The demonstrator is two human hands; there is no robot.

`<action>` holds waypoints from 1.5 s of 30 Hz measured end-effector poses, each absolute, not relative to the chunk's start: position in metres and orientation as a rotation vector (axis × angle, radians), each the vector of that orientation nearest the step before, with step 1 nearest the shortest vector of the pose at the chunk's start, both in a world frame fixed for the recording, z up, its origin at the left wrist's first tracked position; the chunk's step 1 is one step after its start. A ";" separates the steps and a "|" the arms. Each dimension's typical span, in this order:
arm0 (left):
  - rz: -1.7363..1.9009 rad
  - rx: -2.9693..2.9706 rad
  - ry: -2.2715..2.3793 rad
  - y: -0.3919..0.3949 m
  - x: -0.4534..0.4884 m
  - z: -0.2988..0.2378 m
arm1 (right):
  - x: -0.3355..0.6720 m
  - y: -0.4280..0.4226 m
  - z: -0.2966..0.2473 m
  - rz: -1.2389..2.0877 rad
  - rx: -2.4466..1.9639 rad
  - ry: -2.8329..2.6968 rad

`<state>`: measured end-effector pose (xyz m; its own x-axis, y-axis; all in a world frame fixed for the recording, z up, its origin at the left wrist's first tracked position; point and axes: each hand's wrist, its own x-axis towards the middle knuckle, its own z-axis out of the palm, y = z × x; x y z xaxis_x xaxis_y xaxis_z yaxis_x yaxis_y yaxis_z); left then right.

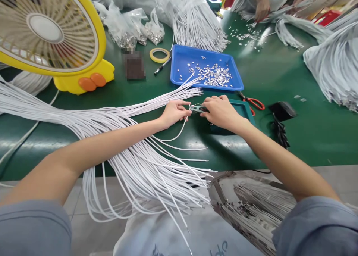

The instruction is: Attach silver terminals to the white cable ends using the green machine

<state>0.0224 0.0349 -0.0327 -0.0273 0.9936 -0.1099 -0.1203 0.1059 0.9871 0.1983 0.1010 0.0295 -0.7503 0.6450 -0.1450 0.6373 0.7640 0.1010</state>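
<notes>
My left hand (175,112) pinches the end of one white cord (179,133) that loops down toward the table edge. My right hand (220,110) is closed on a small pair of pliers (198,108), whose jaws meet the cord end between both hands. A large bundle of white cords (112,118) lies across the green table (307,129) under my left forearm and hangs over the near edge. Behind my hands a blue tray (181,58) holds several small metal tips (215,75).
A yellow fan (56,36) stands at the back left, with tape roll (159,55), pen and bags of metal parts nearby. Red-handled scissors (253,102) and a black adapter (282,110) lie right of my hands. Another person's hand (261,8) works at the far side among more cord bundles.
</notes>
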 end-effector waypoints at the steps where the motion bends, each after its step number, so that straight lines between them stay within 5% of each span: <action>1: 1.207 1.026 1.189 0.035 0.022 -0.033 | 0.201 0.104 0.028 0.031 1.019 2.812; 18: 1.317 1.100 1.086 0.027 0.023 -0.018 | 0.216 0.108 0.021 -0.093 1.459 3.440; 23: 1.558 1.532 1.034 -0.003 0.034 0.014 | 0.187 0.075 0.001 -0.868 1.372 3.849; 26: 1.606 1.984 0.827 -0.027 0.043 0.030 | 0.176 0.062 -0.018 -0.925 0.916 3.891; 38: 1.467 2.709 0.382 -0.074 0.058 0.033 | 0.176 0.053 -0.033 -1.017 0.496 3.728; 45: 1.150 2.668 0.401 -0.078 0.069 0.020 | 0.169 0.041 -0.023 -1.533 0.625 2.994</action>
